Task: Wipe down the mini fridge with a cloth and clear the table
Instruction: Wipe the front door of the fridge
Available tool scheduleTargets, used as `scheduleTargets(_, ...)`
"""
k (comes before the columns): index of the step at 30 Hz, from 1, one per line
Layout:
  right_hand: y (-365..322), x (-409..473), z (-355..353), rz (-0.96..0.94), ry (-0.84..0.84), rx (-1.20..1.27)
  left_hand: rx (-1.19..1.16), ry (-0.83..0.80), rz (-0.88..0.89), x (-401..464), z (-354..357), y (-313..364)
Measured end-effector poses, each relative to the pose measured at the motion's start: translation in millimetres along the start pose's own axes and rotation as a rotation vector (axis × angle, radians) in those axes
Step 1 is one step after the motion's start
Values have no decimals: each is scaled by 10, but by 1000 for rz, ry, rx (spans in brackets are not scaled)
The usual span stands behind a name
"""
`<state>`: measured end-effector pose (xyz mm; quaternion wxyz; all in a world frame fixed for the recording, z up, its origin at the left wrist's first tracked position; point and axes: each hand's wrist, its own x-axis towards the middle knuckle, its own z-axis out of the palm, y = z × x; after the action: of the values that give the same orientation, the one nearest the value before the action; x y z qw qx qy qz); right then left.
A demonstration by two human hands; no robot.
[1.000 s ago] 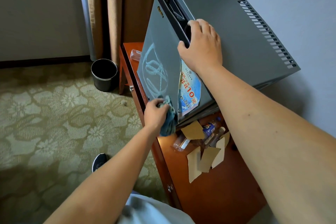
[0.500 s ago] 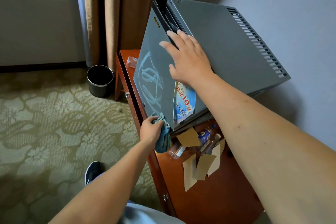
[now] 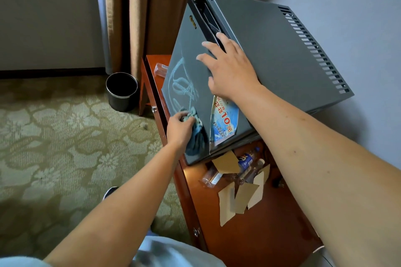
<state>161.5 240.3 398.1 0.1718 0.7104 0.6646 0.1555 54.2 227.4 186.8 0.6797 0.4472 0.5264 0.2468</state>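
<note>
A grey mini fridge (image 3: 271, 54) stands on a reddish wooden table (image 3: 260, 234) against the wall. Its door front shows pale wet wipe streaks (image 3: 182, 84) and a blue sticker (image 3: 223, 123) peeling at the lower right. My left hand (image 3: 179, 127) grips a teal cloth (image 3: 196, 136) and presses it against the lower part of the door. My right hand (image 3: 230, 69) lies flat with spread fingers on the door's upper edge, fingertips near the black handle recess.
Empty plastic bottles (image 3: 245, 165) and torn brown paper pieces (image 3: 236, 199) lie on the table below the fridge. Another clear bottle (image 3: 160, 69) lies behind the fridge's left side. A black waste bin (image 3: 121, 91) stands on the patterned carpet by the curtain.
My right hand let go of the handle recess and now lies flat on the door's top. My left hand with the cloth shifted slightly along the door's lower part.
</note>
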Motion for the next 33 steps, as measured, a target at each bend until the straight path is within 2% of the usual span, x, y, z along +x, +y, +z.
scheduleTargets(3, 1, 4, 4, 3, 10, 9, 118, -68, -135, -135, -11, -485)
scheduleTargets(6, 1, 5, 13, 4, 7, -6, 120, -79, -182, -209, -8, -643)
scheduleTargets(13, -8, 8, 18, 0, 16, -83, 12, 17, 47, 64, -28, 275)
scheduleTargets(17, -22, 5, 14, 3, 1, -105, 2, 35, 107, 37, 1, 292)
scheduleTargets(23, -24, 13, 9, 3, -10, -109, 112, -78, -199, -98, 8, -659)
scheduleTargets(25, -18, 15, 12, 8, -9, -111, 130, -78, -229, -171, 7, -815)
scheduleTargets(28, -16, 12, 30, 10, -5, -117, 78, -58, -150, -130, 5, -586)
scheduleTargets(33, -11, 18, 40, 8, 4, -122, 9, 45, 97, 114, -40, 323)
